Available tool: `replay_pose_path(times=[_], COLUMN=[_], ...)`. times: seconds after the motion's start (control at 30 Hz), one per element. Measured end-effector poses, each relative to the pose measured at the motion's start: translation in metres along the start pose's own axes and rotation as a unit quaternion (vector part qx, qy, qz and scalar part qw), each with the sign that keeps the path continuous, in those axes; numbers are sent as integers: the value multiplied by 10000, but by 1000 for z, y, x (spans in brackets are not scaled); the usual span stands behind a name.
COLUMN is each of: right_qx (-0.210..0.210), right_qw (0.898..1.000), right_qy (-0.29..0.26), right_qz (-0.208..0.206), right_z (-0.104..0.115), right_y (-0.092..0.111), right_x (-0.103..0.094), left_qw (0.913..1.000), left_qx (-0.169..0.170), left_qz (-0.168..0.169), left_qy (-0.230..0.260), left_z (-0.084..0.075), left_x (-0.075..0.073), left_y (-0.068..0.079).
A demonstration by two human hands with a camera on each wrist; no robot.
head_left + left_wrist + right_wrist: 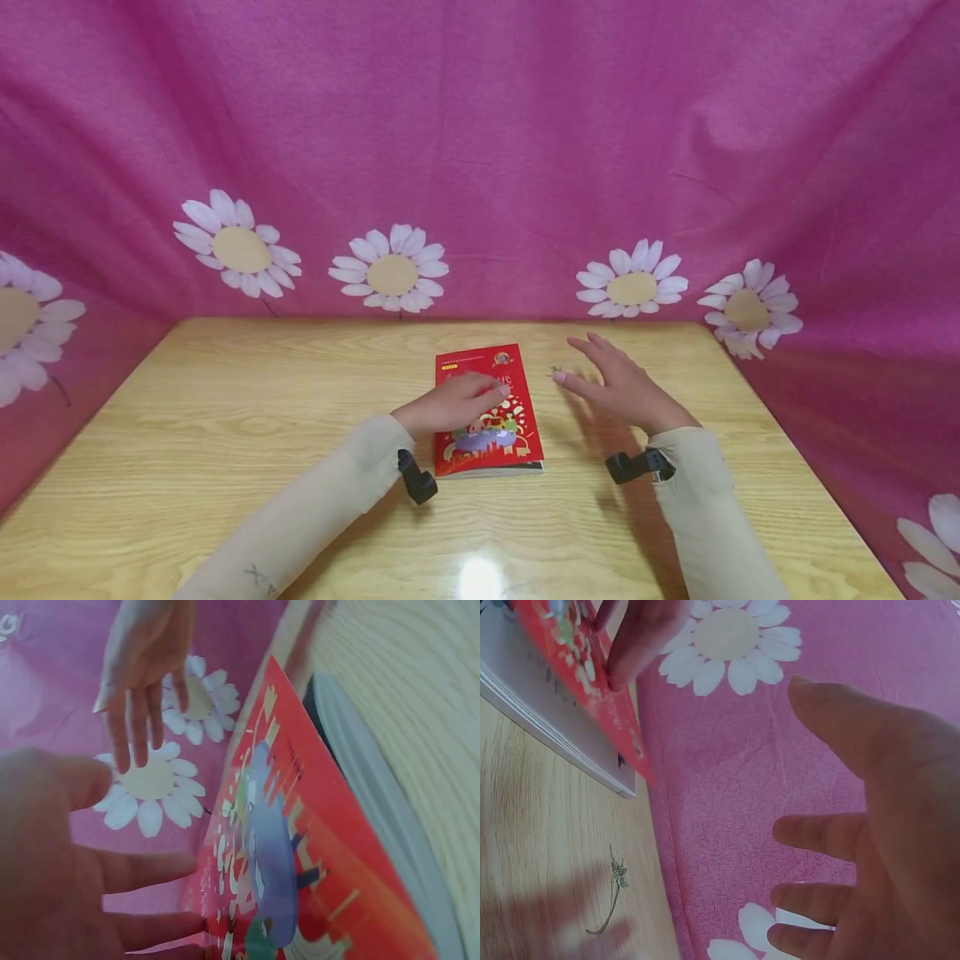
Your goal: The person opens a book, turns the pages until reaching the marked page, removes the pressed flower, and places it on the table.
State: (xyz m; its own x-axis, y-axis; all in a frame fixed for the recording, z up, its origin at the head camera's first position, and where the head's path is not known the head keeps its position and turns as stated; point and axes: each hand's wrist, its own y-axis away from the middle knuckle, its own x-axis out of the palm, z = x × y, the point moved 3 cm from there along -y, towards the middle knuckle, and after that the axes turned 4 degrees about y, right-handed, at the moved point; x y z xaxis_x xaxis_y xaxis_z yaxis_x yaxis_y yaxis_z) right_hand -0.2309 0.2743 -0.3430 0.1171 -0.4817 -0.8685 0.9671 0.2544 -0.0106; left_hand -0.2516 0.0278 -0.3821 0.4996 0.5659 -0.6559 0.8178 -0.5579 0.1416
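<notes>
A paperback book (487,458) with a red illustrated cover lies on the table in the head view. Its front cover (604,712) stands a little apart from the white pages (547,724) along the right side. My left hand (453,402) is over the book, fingers stretched out, with fingertips right at the cover in the right wrist view. Off to the book's right, my right hand (626,387) hovers above the table with fingers spread and holds nothing. Below it, close to the book, lies a small thin stem-like piece (615,889) with a flower-shaped head.
The light wooden table (300,375) runs back to a pink cloth (480,150) printed with white daisies, which hangs behind and at both sides. Black wrist cameras (633,467) sit on both sleeves. A bright reflection shows at the table's front.
</notes>
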Motion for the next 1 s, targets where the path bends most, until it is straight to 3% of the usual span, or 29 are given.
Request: replay_pose_path(times=[0.23,0.53,0.8,1.0], right_qx=[-195,-628,-1016,-812], right_qw=[9998,9976,9889,9868], right_qy=[-30,147,389,379], right_qz=[31,256,1015,1348], right_z=[6,32,55,56], right_y=[-5,-11,-7,0], right_x=[6,37,81,93], left_qw=[9928,9881,9787,9747], left_qx=[294,-89,71,310], left_qz=[820,508,536,415], left_qy=[-825,-1451,-1980,-2174], left_z=[8,21,25,25], left_x=[-3,-16,-13,-13], left_y=[6,15,23,29])
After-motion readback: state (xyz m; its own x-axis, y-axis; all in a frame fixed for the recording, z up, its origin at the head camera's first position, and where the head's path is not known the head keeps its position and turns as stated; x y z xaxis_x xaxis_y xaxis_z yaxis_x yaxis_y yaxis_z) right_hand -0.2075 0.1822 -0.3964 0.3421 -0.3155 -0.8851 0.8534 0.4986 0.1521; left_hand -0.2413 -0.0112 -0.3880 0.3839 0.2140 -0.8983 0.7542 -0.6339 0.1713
